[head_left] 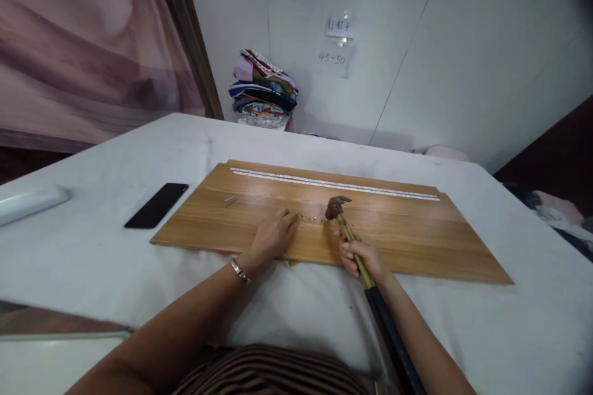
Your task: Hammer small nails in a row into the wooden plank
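A brown wooden board (417,234) lies flat in front of me. My right hand (364,256) is wrapped round the yellow and black handle of a claw hammer (343,227); its rusty head hovers over or rests on the board's middle, I cannot tell which. Close by on the left, my left hand (274,234) leans on the board, thumb and forefinger pinched on what looks like a nail (300,216), mostly hidden by the fingers. Between the two hands runs a short row of small nail heads (315,218). A few loose nails (230,201) lie on the board's left part.
Two white printed strips (333,184) run along the board's far side. A black phone (156,205) lies left of the board on the white-covered table (194,142). Folded clothes (264,89) are stacked at the wall. A white roll-shaped thing (32,203) sits at the left edge.
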`<act>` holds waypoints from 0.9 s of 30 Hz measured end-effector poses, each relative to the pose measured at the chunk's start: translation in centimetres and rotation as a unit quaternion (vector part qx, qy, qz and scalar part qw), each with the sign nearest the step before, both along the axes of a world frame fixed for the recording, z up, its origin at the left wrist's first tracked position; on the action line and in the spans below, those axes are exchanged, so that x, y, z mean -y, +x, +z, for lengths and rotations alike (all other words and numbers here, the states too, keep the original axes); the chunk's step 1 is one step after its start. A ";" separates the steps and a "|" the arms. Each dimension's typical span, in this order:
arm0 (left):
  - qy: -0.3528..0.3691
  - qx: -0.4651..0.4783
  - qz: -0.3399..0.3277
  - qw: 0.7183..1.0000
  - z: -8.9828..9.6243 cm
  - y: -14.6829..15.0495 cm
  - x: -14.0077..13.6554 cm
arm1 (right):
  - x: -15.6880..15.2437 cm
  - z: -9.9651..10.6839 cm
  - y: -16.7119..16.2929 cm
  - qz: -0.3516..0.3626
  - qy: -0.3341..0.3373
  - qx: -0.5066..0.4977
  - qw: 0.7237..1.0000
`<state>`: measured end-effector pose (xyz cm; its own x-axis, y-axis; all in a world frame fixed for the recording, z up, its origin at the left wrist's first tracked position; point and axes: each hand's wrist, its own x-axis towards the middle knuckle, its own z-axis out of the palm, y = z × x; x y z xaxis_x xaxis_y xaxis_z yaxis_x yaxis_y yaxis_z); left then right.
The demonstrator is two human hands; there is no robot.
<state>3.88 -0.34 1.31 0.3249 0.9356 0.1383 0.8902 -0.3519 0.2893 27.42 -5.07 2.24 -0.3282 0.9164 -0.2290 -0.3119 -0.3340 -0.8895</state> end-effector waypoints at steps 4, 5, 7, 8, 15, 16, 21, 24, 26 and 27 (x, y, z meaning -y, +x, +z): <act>0.009 0.006 0.005 1.000 0.0 0.0 0.0 | 0.0 0.2 -0.1 0.006 -0.013 0.001 1.000; 0.009 0.008 0.006 1.000 0.0 0.0 0.0 | 0.0 0.2 -0.1 0.005 -0.015 0.001 1.000; 0.009 0.015 0.009 1.000 -0.2 0.0 0.0 | 0.1 0.3 0.0 -0.001 -0.011 0.001 1.000; 0.011 0.021 0.010 1.000 -0.4 -0.1 0.0 | 0.2 0.3 0.0 -0.004 -0.008 0.001 1.000; 0.027 0.037 0.023 0.999 -0.9 -0.2 -0.2 | -0.1 0.2 -0.1 0.004 -0.024 0.000 1.000; 0.027 0.035 0.022 0.999 -1.0 -0.2 -0.2 | -0.1 0.1 -0.1 0.004 -0.024 -0.001 1.000; 0.018 0.026 -0.004 1.000 -0.9 -0.4 -0.2 | 0.0 0.1 0.0 -0.005 -0.009 -0.012 1.000; 0.013 0.023 -0.018 0.999 -0.7 -0.4 -0.1 | 0.1 0.4 -0.2 -0.006 -0.018 0.000 1.000; 0.016 0.023 -0.028 0.999 -0.6 -0.4 -0.1 | 0.0 0.4 -0.2 0.000 -0.021 0.003 1.000; 0.018 0.023 -0.032 0.999 -0.6 -0.4 -0.1 | 0.0 0.4 -0.2 0.005 -0.019 0.002 1.000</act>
